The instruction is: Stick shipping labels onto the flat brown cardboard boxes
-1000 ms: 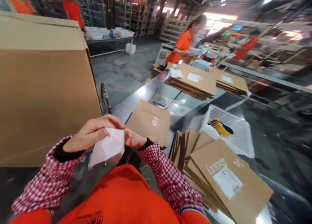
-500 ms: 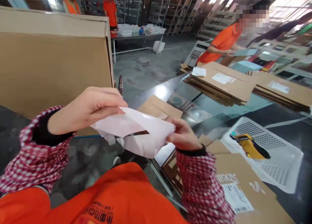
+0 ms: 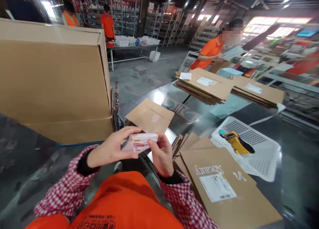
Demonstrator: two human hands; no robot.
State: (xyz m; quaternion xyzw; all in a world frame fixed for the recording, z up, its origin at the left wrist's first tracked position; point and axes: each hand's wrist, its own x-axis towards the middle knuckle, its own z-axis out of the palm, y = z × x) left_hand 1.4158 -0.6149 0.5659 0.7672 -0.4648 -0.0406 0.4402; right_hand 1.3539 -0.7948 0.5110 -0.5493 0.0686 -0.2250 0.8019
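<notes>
The folded white paper [image 3: 143,140] is between the two hands, held in front of the body above the near edge of the tabletop [image 3: 159,96]. The right hand [image 3: 162,156] is clamped on its right end, thumb laid on the face and fingers behind; that pinch probably keeps the thin sheet from springing open. The left hand [image 3: 112,148] frames the left end, fingers along the top and thumb below, standing apart; whether it squeezes the paper, I cannot tell. Held this way, the printed face tilts up toward the wearer, which likely makes the print easy to see. Just beyond the hands, a cardboard piece [image 3: 149,116] lies flat on the tabletop. To the near right, flat cardboard pieces [image 3: 249,205] lean over one another, the top one bearing its label [image 3: 217,187] face up, perhaps so it stays readable. Farther right, a white basket [image 3: 276,156] contains a yellow tool [image 3: 238,144], its walls presumably keeping it in place. At the left stands a large carton [image 3: 50,79], clear of the hands.
</notes>
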